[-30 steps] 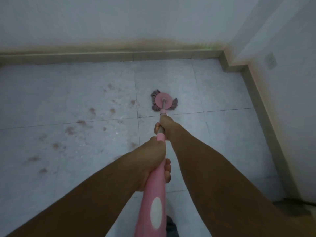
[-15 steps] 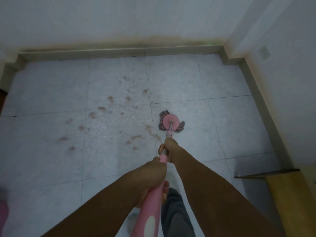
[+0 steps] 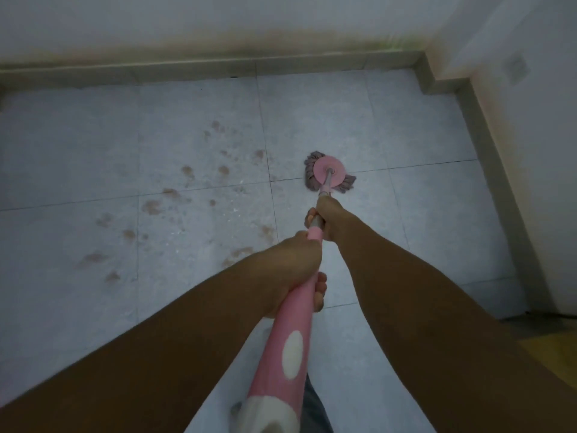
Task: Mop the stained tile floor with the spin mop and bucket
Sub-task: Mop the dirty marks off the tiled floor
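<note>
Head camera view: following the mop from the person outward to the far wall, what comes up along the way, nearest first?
Pink mop handle → left hand → right hand → mop head → bare floor tiles → baseboard → stained wall.

We get single head-worn view, wide-angle, looking forward and down along our arms. Tile floor sits mid-distance; baseboard and wall corner close top of frame.
</note>
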Demonstrator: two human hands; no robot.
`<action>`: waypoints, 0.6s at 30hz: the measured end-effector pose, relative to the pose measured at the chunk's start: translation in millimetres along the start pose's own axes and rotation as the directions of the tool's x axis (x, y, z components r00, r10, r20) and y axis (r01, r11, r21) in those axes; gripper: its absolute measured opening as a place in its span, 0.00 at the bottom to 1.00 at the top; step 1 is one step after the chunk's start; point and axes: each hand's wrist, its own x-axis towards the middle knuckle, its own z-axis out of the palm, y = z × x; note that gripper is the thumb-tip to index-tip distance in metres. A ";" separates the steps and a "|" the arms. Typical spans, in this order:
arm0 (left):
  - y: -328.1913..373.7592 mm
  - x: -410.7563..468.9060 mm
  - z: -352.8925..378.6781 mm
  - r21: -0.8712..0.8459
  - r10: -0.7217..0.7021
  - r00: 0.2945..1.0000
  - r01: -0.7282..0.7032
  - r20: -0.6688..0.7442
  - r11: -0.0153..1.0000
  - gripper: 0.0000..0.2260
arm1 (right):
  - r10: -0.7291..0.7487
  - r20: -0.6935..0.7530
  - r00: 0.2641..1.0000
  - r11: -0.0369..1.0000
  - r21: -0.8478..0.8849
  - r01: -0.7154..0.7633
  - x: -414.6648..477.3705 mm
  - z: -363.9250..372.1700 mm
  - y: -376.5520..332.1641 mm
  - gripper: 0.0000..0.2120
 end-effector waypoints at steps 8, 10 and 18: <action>67.2 60.4 -2.9 0.039 -0.007 1.000 0.007 0.009 0.999 0.15 | 0.022 -0.010 1.000 0.999 -0.032 -0.022 63.9 14.4 -55.1 0.11; 64.8 64.3 -4.6 0.066 -0.016 1.000 0.016 -0.004 0.998 0.16 | 0.030 -0.021 0.999 0.999 -0.043 -0.031 65.7 14.8 -50.5 0.10; 13.1 44.1 -35.3 0.072 -0.080 0.993 0.086 -0.082 0.994 0.22 | 0.099 -0.028 0.995 0.990 -0.103 -0.101 36.9 32.7 13.9 0.14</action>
